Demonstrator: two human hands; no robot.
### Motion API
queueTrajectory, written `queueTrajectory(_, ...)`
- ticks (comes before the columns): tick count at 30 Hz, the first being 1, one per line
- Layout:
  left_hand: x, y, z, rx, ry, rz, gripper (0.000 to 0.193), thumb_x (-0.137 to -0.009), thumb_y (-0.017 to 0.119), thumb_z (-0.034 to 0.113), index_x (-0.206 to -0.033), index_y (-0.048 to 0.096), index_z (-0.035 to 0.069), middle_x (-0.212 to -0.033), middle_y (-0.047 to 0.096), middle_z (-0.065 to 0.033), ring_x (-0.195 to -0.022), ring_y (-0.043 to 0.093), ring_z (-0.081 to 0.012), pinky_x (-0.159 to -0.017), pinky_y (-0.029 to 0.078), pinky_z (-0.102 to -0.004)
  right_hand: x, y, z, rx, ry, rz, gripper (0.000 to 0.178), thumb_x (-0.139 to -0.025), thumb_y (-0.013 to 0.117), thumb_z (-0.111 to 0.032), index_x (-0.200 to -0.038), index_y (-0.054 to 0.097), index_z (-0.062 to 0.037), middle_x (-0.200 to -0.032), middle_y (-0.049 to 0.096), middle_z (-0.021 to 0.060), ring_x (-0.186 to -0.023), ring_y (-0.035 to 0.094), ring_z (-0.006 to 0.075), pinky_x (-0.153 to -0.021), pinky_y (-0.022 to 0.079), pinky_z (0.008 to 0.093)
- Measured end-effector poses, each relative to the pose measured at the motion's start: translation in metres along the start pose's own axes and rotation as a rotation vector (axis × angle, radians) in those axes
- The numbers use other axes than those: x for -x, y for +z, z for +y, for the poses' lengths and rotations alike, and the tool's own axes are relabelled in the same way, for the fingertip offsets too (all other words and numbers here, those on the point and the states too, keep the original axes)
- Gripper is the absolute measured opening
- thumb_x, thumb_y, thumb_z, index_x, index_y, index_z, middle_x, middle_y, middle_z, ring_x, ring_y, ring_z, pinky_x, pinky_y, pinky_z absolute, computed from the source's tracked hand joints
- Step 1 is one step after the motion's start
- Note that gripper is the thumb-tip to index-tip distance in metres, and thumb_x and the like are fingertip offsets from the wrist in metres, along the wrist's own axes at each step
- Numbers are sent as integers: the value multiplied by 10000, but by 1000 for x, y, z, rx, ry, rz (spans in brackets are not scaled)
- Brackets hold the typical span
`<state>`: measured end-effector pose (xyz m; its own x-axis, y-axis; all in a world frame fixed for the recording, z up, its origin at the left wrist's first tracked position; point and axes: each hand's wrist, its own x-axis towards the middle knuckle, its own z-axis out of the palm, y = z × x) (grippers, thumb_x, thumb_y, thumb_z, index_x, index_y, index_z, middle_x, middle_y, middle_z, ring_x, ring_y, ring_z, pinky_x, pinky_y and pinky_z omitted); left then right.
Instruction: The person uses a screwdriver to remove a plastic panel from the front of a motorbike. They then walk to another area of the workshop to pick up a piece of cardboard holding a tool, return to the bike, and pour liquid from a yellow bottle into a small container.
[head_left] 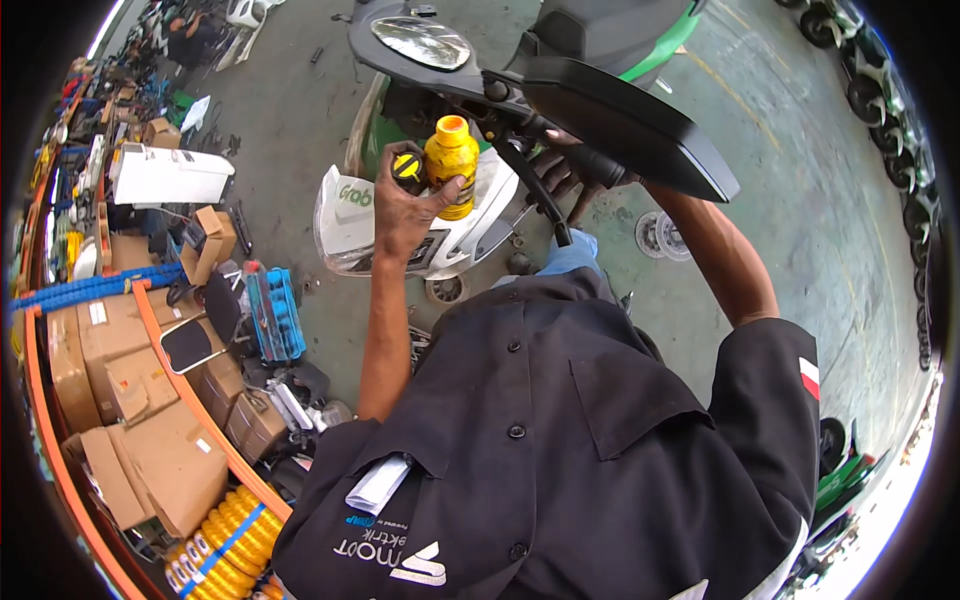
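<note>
Left hand [405, 205] clenched round small yellow plastic bottle [452, 165], black-and-yellow cap [407, 166] pinched beside it | right hand [562, 172] grasping black scooter handlebar grip [598, 163] | bottle upright, uncapped, left of the grip, above white front panel [350, 215] | advice: keep bars steady, tip slowly.

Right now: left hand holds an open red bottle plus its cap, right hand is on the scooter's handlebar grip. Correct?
Not quite. The bottle is yellow, not red, as the head view shows. The rest stands: the left hand holds the open bottle with its black and yellow cap, and the right hand is on the scooter's handlebar grip.
</note>
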<state>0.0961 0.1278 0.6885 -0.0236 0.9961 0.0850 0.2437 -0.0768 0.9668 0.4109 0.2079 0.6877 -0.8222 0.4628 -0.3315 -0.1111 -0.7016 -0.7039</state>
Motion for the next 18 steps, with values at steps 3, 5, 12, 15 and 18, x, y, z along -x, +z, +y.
queueTrajectory(3, 20, 0, -6, 240, -24, 43, 634, -707, 896, 115, -1158, 453, 61, -1072, 529, -40, -1023, 563, -133, -966, 494, -278, -27, -5, 0, -136, 216, -105, 493, -914, 591, -327, -1206, 525, 65, -1076, 604, 240, -938, 615, 344, -792, 505, 485)
queueTrajectory(5, 32, -1, -12, 218, 24, 72, 628, -705, 887, 115, -1152, 449, 65, -1032, 506, -29, -1014, 545, -118, -947, 482, -262, -33, -7, 6, -198, 313, -103, 560, -916, 589, -351, -1259, 502, 82, -1144, 603, 278, -1002, 628, 389, -844, 521, 524)
queueTrajectory(12, 69, -1, -15, 194, 62, 172, 622, -660, 883, 85, -1113, 457, 77, -1009, 488, -6, -947, 502, -89, -882, 456, -230, -27, -41, 22, 25, 273, 244, 694, -852, 612, -458, -1226, 537, 122, -1024, 650, 227, -839, 671, 328, -837, 558, 556)
queueTrajectory(15, 81, -5, -16, 167, 31, 225, 626, -649, 892, 116, -1104, 464, 77, -1003, 506, -12, -953, 519, -94, -885, 469, -237, -31, -6, 17, 90, 229, 305, 748, -843, 610, -473, -1297, 491, 110, -1084, 648, 262, -799, 677, 325, -789, 579, 517)
queueTrajectory(18, 84, -4, -18, 203, 12, 245, 626, -637, 903, 148, -1090, 476, 77, -1005, 535, -16, -965, 546, -101, -897, 480, -248, -31, 5, 12, -134, 259, 36, 666, -875, 623, -420, -1345, 475, 29, -1146, 632, 298, -959, 661, 393, -881, 531, 533)
